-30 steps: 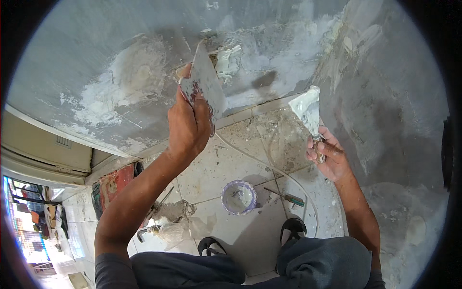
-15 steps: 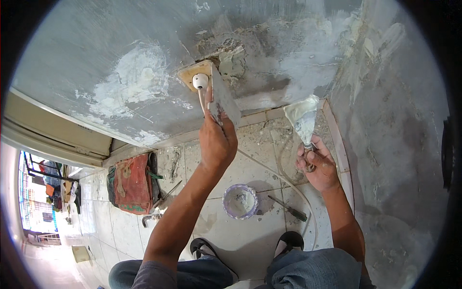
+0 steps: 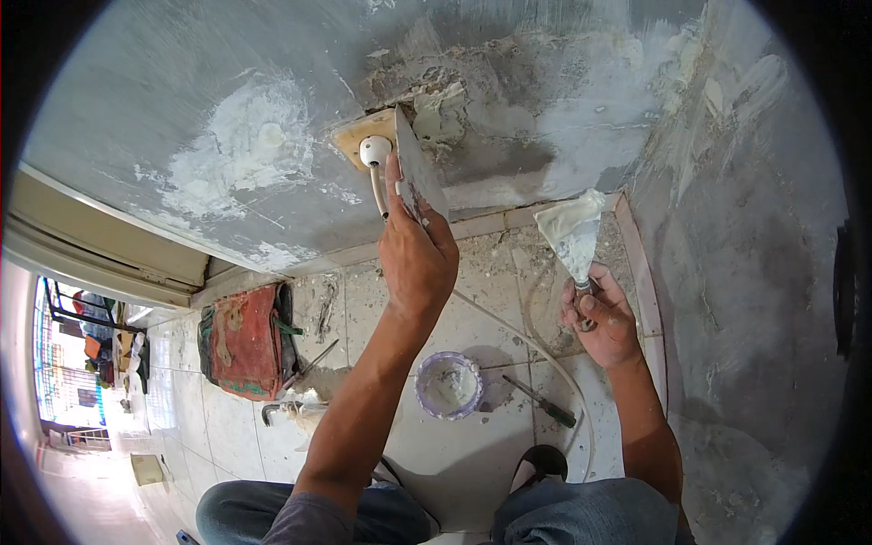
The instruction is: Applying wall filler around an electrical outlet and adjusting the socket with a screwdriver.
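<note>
My left hand grips a thin, flat metal scraper plate and holds its far end to the wall, along the right side of a wooden mounting board. On that board sits a round white electrical fitting with a pale cable coming out of it; my index finger reaches close beside it. My right hand is closed around the handle of a putty knife, blade upward and loaded with whitish putty, in front of the wall's foot near the corner.
On the tiled floor stands a small purple-rimmed tub of white paste, with a screwdriver to its right. A worn red bag lies left, beside a thin metal tool. The cable loops across the floor. A side wall rises right.
The scraper plate stays at the board's edge, its tilt slightly altered. My left forearm has shifted a little to the right. The putty knife is nearly where it was; the whole view moved slightly.
</note>
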A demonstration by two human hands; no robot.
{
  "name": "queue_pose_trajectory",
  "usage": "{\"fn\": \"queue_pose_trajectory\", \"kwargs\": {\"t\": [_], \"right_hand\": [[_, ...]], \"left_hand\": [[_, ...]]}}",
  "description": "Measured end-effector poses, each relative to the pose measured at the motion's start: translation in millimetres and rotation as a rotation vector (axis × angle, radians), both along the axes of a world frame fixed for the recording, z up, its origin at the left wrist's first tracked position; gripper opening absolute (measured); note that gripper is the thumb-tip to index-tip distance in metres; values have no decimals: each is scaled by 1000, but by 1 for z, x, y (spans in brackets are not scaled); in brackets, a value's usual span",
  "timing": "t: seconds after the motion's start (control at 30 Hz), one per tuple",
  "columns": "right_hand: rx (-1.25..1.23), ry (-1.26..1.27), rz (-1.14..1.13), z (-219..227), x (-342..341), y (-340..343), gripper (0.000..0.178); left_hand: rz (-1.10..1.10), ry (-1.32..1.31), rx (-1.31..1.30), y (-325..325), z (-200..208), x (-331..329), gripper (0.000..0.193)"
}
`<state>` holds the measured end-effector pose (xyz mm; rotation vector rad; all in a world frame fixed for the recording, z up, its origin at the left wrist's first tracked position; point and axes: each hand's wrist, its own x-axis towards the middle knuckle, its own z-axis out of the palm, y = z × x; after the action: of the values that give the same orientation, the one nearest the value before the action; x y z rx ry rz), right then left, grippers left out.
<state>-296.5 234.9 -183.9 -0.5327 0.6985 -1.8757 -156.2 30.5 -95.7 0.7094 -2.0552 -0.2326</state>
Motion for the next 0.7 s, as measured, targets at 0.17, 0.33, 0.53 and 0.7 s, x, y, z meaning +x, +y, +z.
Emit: {"fn": "queue_pose_trajectory", "kwargs": {"t": [0.17,0.33,0.53,0.7], "right_hand": [[29,28,-5,1,0,0,46],[59,56,-17,1,2,-1,46],[67,45,-28,-3,3,1,46],[74,108,-30,5,3,-2,44]], "left_hand": [[55,-53,62,7,-6,-10,63],[80,18,-45,3,-16,-10,69],[109,-39,33,10,-13,-11,79],[78,-11,11,3,-12,0,77]]}}
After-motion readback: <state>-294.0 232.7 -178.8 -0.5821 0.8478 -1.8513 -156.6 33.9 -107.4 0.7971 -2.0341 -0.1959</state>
